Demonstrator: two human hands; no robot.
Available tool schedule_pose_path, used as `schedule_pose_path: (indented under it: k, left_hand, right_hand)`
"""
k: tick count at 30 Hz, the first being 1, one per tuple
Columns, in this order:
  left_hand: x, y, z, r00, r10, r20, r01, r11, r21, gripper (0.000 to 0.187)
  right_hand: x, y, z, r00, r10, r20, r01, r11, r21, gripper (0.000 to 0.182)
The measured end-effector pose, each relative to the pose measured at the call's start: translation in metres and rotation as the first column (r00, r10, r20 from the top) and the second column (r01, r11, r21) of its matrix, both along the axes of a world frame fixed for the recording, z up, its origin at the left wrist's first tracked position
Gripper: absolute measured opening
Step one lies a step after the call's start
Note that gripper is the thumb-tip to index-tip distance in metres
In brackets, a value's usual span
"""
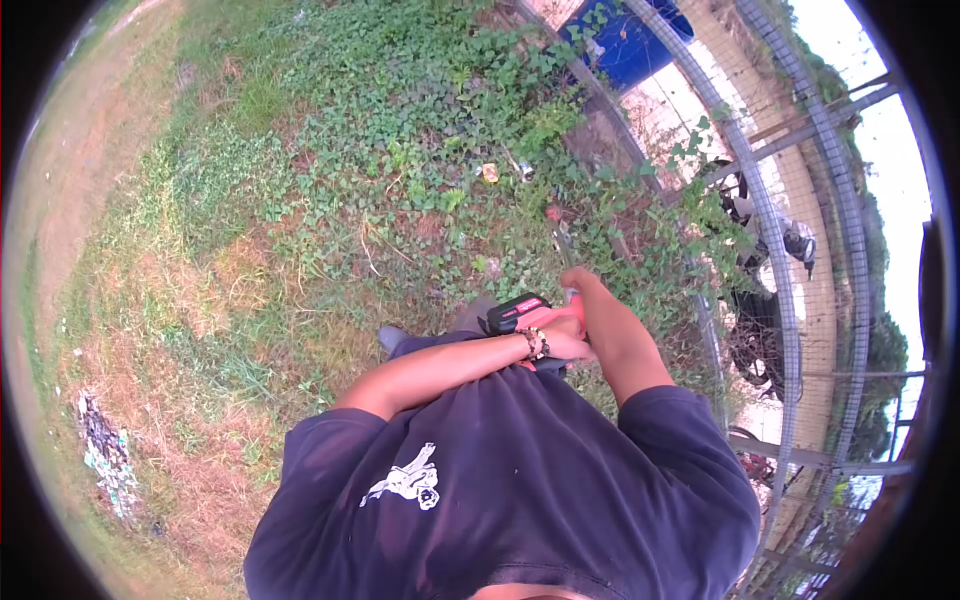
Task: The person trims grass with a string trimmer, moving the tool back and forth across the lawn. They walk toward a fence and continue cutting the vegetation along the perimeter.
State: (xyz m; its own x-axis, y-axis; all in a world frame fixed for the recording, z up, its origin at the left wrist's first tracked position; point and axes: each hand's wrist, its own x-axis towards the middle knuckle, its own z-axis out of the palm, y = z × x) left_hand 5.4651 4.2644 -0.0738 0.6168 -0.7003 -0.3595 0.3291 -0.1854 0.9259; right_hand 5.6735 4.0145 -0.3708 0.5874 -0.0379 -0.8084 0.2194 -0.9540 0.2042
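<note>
A red and black cordless grass trimmer [520, 310] lies across the front of my body, its bulky battery end near my waist. My left hand [566, 342], below a beaded bracelet, is closed round the red rear grip. Farther forward, my right hand [578, 280] is wrapped around the front part of the tool. The thin shaft reaches away into the weeds, where a small red part [553, 213] shows at its far end. Leaves partly hide that end.
Leafy weeds [400, 120] and dry grass cover the ground ahead. A wire mesh fence [770, 220] curves along the right, with a blue barrel [630, 45] and a motorcycle [750, 230] behind it. Litter [490, 173] lies among the plants; a rubbish heap [108, 455] is at left.
</note>
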Motion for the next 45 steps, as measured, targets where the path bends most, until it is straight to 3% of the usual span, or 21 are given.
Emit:
schedule_pose_path:
  k: [6,8,9,11,12,15,18,21,24,25,28,29,32,35,38,41,44,45]
  left_hand:
    - [0.021,0.033,-0.003,0.991,0.132,0.033,-0.129,0.988,-0.081,0.024]
    - [0.034,0.050,0.007,0.984,0.173,0.032,-0.170,0.982,-0.089,0.023]
    - [0.043,0.041,-0.018,0.974,0.224,0.026,-0.217,0.962,-0.165,0.022]
    - [0.061,0.052,-0.024,0.963,0.269,0.024,-0.261,0.951,-0.165,0.028]
    - [0.073,0.059,-0.026,0.956,0.293,0.023,-0.286,0.944,-0.165,0.031]
    - [0.116,0.083,-0.026,0.955,0.297,-0.003,-0.296,0.952,-0.079,0.027]
    - [0.172,0.108,-0.037,0.949,0.314,0.030,-0.313,0.949,-0.028,0.027]
    - [0.229,0.127,-0.045,0.940,0.340,0.036,-0.339,0.941,-0.015,0.032]
    - [0.292,0.132,-0.064,0.903,0.429,-0.021,-0.430,0.902,-0.038,0.037]
    - [0.308,0.139,-0.053,0.897,0.439,-0.044,-0.441,0.896,-0.055,0.041]
    - [0.353,0.142,-0.055,0.880,0.469,-0.070,-0.474,0.866,-0.157,0.040]
    - [0.364,0.139,-0.064,0.861,0.506,-0.048,-0.508,0.849,-0.147,0.029]
    - [0.392,0.143,-0.077,0.835,0.548,-0.050,-0.550,0.833,-0.060,0.024]
    - [0.410,0.158,-0.053,0.832,0.542,-0.118,-0.553,0.829,-0.082,0.023]
    - [0.416,0.163,-0.041,0.839,0.524,-0.145,-0.536,0.843,-0.053,0.025]
    - [0.418,0.161,-0.050,0.854,0.500,-0.147,-0.512,0.856,-0.064,0.026]
    - [0.410,0.153,-0.070,0.874,0.463,-0.146,-0.477,0.874,-0.089,0.024]
    - [0.406,0.154,-0.069,0.888,0.440,-0.134,-0.454,0.886,-0.093,0.024]
  right_hand:
    - [0.014,0.114,0.110,0.990,-0.026,0.138,0.022,0.999,0.029,0.034]
    - [0.039,0.127,0.095,0.988,-0.039,0.147,0.032,0.998,0.046,0.036]
    - [0.061,0.126,0.069,0.987,-0.051,0.151,0.043,0.998,0.056,0.037]
    - [0.101,0.125,0.025,0.976,-0.126,0.179,0.112,0.990,0.087,0.040]
    - [0.109,0.142,0.040,0.925,-0.295,0.238,0.268,0.953,0.142,0.040]
    - [0.139,0.202,0.085,0.945,-0.264,0.191,0.239,0.960,0.144,0.036]
    - [0.187,0.247,0.106,0.986,0.099,0.132,-0.114,0.987,0.113,0.035]
    - [0.285,0.240,0.014,0.961,-0.187,0.204,0.155,0.974,0.164,0.038]
    - [0.304,0.297,0.097,0.910,-0.231,0.345,0.145,0.955,0.257,0.044]
    - [0.315,0.310,0.121,0.870,-0.424,0.252,0.335,0.883,0.328,0.049]
    - [0.369,0.317,0.113,0.866,-0.461,0.194,0.384,0.861,0.333,0.048]
    - [0.384,0.317,0.111,0.872,-0.463,0.160,0.392,0.855,0.339,0.040]
    - [0.430,0.313,0.059,0.910,-0.409,0.071,0.369,0.875,0.313,0.031]
    - [0.441,0.319,0.069,0.922,-0.386,0.002,0.364,0.870,0.332,0.029]
    - [0.449,0.308,0.037,0.772,-0.632,0.076,0.565,0.736,0.373,0.029]
    - [0.439,0.293,0.035,0.623,-0.782,-0.009,0.667,0.526,0.527,0.018]
    - [0.428,0.286,0.033,0.778,-0.625,0.073,0.531,0.714,0.457,0.014]
    - [0.426,0.277,0.023,0.828,-0.555,0.074,0.484,0.775,0.407,0.023]
